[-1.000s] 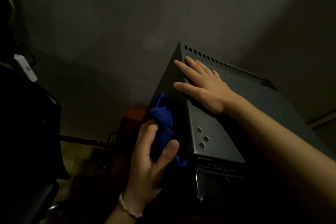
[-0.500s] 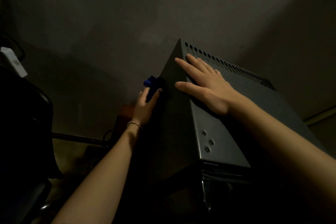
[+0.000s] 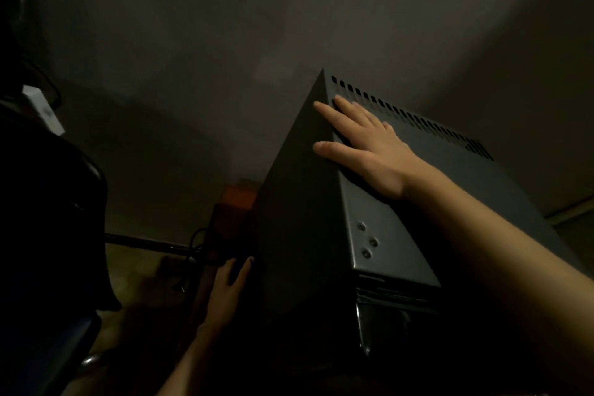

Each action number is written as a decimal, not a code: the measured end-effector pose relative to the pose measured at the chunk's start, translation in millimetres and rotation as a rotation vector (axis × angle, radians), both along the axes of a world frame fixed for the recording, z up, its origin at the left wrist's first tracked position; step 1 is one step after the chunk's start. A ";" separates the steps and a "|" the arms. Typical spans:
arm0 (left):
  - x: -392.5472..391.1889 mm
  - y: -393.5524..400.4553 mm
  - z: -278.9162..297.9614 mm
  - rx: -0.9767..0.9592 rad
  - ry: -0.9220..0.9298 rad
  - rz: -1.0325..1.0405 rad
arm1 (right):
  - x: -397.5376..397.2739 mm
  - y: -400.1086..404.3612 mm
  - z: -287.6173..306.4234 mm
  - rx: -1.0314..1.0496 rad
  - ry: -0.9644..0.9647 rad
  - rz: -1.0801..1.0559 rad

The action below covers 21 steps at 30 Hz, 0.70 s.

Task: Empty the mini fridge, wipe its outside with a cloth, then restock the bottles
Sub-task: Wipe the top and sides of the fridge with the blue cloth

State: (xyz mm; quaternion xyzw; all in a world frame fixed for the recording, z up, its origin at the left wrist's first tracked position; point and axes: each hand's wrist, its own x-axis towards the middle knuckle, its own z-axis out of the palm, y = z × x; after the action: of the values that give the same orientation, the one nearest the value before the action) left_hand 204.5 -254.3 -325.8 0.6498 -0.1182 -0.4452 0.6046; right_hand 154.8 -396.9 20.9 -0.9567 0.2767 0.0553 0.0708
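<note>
From the head view, your right hand (image 3: pixel 369 151) lies flat on the top of the fridge (image 3: pixel 401 190), fingers straight and spread, holding nothing; it only braces the cabinet near the row of vent slots (image 3: pixel 411 116) along the far edge. Your left hand (image 3: pixel 229 286) is low against the fridge's dark left side, with a sliver of the blue cloth (image 3: pixel 240 268) showing between its fingers. Its grip looks loose: the fingers press the cloth to the panel, but the shadow hides whether they curl round it, so you cannot be sure how well it is held.

That is the first risk. With so little cloth under the fingers, a stroke on this panel could slide it out and drop it to the floor beside the fridge, where it would pick up dirt.

The second is the light. The side panel is nearly black here, so you could miss patches without knowing it.

The third is the cable (image 3: pixel 196 244) and the rod (image 3: pixel 144 243) just beside your left hand. A wide sweep toward the back could catch the cable.

Keep weight on the right hand, or a firm push from the left may shift the fridge. The bottles are not in view.
</note>
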 end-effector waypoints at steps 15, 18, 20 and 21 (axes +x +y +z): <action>-18.0 19.4 199.7 -0.606 -0.405 0.154 | 0.2 2.8 0.8 0.009 0.003 0.000; -4.2 1.9 207.3 -0.687 -0.434 0.134 | 0.3 1.5 -0.4 -0.003 0.000 0.007; 8.2 -12.0 208.5 -0.716 -0.404 0.102 | 0.2 0.7 -1.2 -0.009 -0.001 0.010; 16.4 -21.2 205.1 -0.723 -0.393 0.090 | 0.2 0.4 -1.2 -0.007 -0.002 0.009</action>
State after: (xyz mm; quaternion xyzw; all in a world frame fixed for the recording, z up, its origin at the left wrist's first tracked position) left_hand 220.8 -275.5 -120.7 0.4730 -0.3515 -0.2155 0.7786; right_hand 154.9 -396.5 19.7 -0.9582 0.2727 0.0535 0.0673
